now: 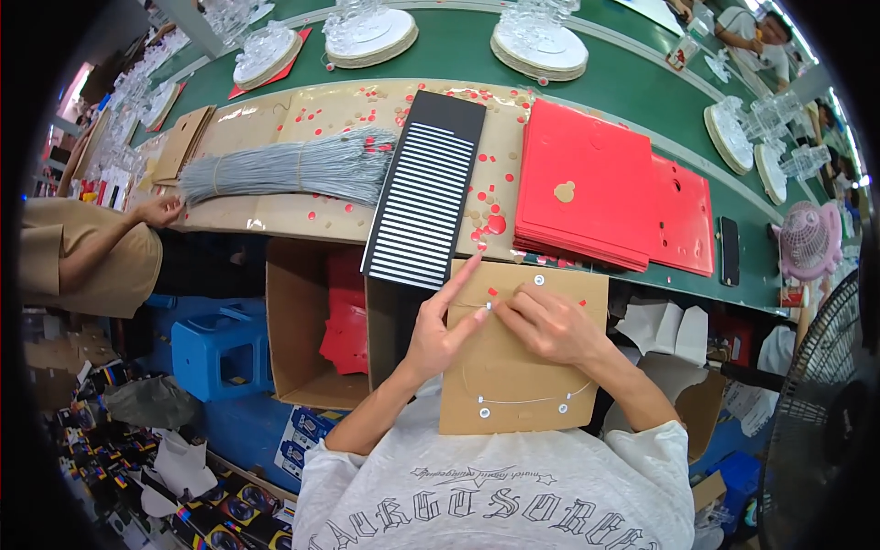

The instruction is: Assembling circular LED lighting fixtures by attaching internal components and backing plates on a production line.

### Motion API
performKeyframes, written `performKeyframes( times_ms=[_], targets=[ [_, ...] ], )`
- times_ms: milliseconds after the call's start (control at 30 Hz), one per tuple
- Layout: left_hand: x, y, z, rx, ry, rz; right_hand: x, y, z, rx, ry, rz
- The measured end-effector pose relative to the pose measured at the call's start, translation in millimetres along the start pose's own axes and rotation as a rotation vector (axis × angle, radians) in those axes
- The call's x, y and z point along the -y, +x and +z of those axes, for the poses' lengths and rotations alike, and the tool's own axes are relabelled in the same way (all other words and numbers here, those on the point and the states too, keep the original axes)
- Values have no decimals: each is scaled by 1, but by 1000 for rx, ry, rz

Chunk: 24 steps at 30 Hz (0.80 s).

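Note:
A brown cardboard panel lies in front of my body at the table edge, with small round metal-looking discs on it. A thin pale wire runs across its lower part between small white pieces. My left hand rests on the panel's left side, index finger stretched out. Its thumb tip touches a small white piece near the panel's top. Just right of it, my right hand is closed in a pinch over the panel. Whatever its fingertips hold is hidden.
Beyond the panel lie a black-and-white striped board, a tied bundle of grey wires and stacked red sheets. A phone lies at right, near a fan. Another person's hand is at left, above a blue stool.

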State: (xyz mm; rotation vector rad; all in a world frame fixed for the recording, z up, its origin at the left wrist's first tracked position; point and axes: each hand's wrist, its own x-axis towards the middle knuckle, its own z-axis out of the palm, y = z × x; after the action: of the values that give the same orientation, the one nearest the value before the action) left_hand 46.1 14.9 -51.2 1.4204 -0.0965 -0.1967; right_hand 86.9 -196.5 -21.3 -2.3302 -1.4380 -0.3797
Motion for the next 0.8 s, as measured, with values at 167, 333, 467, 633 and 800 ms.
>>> performKeyframes(
  times_ms=[167,333,467,633,800],
  targets=[
    [-5,5,-11,-59,446,-40,-1,-22,-22,-147,40,313],
    [-23,6,-11,-323,1067,516,39,-87,-19,-373,85,925],
    [-18,14,-13,-186,916,727,78,-87,-10,-534,187,1175],
    [-8,17,-11,-189,903,809,83,-104,-1,-702,733,1439],
    [-6,9,-13,-281,778,928,82,-88,-6,-265,236,1140]
  ],
)
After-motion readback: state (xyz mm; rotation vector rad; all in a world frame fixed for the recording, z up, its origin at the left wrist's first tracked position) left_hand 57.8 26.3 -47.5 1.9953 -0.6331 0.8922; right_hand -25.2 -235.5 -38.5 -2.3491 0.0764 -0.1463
